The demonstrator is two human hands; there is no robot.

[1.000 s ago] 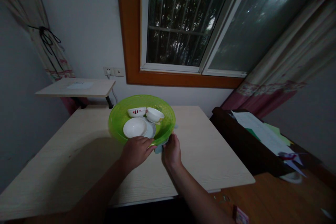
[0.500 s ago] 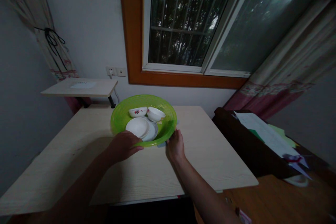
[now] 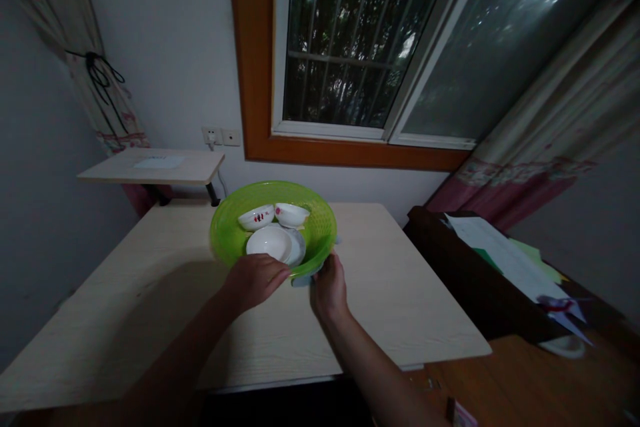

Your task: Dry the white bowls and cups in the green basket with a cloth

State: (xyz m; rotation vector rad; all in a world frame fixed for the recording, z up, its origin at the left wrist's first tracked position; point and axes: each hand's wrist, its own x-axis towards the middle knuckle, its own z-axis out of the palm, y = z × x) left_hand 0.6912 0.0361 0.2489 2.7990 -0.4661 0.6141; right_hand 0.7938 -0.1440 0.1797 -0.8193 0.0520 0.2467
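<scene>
Crowding the near rim of a loaded green basket [image 3: 324, 233]

Closest in, it's the left hand [image 3: 256, 280], bent over the near rim with the thumb along the outside; the fingertips are out of sight, so I can't tell whether they clamp it. Just beside comes the right hand [image 3: 330, 285], up against the basket's outer right side by a pale blue-grey piece [image 3: 301, 281], its fingers tucked away, grip unreadable.

Handling? The basket looks like light, slightly flexible plastic, probably weighty with this crockery aboard; opposite sides of the rim seem the steadiest hold. The dishes look hard, slick and breakable, best lifted by the edge.

Now the looks: bright green, wide and round, the wall perforated. In front sits a plain white bowl [image 3: 269, 241], overlapping a pale plate [image 3: 299, 248]. Farther in, a red-marked bowl [image 3: 257, 217] leans beside a pink-patterned bowl [image 3: 291, 215], both tilted.

And the basket's place: toward the back of the pale worktop [image 3: 400, 293], with the small raised shelf [image 3: 195, 172] behind on the left and the window [image 3: 345, 80] beyond.
</scene>
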